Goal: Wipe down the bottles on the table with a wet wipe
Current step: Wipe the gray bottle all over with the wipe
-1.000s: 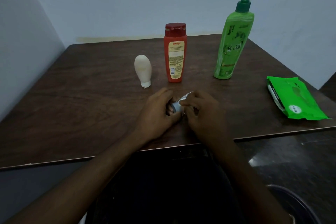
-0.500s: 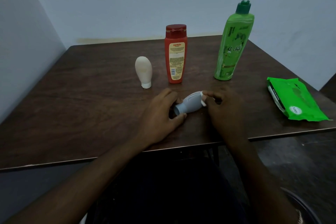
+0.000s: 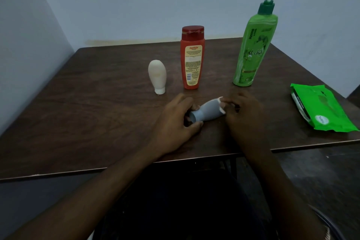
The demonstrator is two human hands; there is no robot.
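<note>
Small grey plastic bottle (image 3: 209,110), head view: on its side over the dark wooden counter (image 3: 97,113) near its front edge, between both hands. Gripped at the neck by the left hand (image 3: 175,121), fingers curled. Pinched at the base through the white wet wipe (image 3: 221,101) by the right hand (image 3: 243,115). With that wipe dragged neck-to-base over the last second, grey body now bare: likely one pass nearly finished.
</note>
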